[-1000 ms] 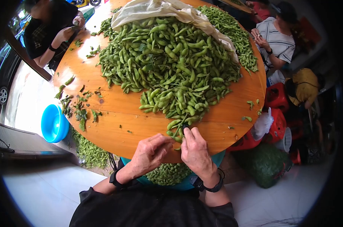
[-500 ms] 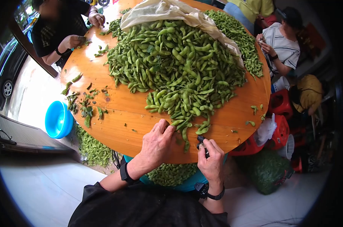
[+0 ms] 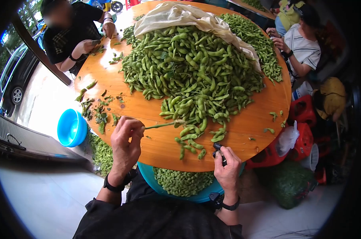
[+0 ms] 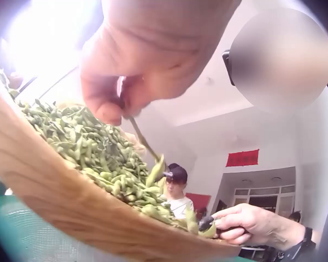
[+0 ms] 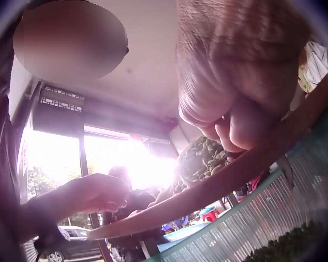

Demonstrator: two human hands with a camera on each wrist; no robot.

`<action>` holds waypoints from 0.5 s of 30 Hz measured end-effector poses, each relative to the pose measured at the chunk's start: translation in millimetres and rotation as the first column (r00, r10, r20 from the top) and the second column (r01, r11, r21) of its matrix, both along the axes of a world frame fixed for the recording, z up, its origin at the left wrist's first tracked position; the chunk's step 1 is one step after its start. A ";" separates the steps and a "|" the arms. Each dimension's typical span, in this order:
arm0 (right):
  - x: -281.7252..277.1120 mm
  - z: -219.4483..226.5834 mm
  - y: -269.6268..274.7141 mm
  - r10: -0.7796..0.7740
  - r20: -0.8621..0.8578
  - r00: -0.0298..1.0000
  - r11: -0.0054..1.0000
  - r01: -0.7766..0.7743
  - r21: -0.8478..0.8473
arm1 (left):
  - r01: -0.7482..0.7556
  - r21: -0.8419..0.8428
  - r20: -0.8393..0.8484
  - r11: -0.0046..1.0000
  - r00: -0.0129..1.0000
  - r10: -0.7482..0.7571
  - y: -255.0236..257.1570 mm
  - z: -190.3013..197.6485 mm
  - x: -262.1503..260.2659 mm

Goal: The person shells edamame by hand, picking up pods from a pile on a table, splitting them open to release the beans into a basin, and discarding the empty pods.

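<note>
My left hand [image 3: 126, 141] pinches a green stem [image 3: 159, 126] by its end, over the front of the wooden table [image 3: 156, 149]. At the stem's far tip is a soybean pod [image 4: 156, 172], near the edge of the big heap of soybean pods [image 3: 188, 71]. Near the table's front edge, my right hand [image 3: 227, 169] holds a small black tool [image 3: 217, 147], mostly covered by the fingers. Several loose pods [image 3: 191, 146] lie between the two hands. Below the table edge, a teal basket [image 3: 148, 177] holds more soybeans.
A pale cloth [image 3: 180, 14] covers the heap's back. Leaf scraps [image 3: 101, 115] lie at the left. One person [image 3: 69, 36] sits at the far left, another [image 3: 301, 46] at the far right. A blue basin [image 3: 72, 127] and red stools [image 3: 301, 137] stand beside the table.
The hands were close together at the pods, then parted. The left hand has moved left and pulls the stem out from the heap's front; the right hand moved right with the black tool.
</note>
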State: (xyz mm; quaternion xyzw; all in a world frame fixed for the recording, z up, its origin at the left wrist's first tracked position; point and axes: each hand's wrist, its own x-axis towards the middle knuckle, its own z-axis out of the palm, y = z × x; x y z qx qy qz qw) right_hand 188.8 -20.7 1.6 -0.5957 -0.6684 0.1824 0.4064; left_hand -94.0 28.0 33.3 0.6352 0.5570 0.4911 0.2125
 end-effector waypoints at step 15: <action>-4.2 1.3 -1.1 -0.051 0.012 0.999 0.996 0.052 -0.066 | 0.236 0.021 -0.336 0.972 0.917 -0.215 -19.8 -16.4 16.7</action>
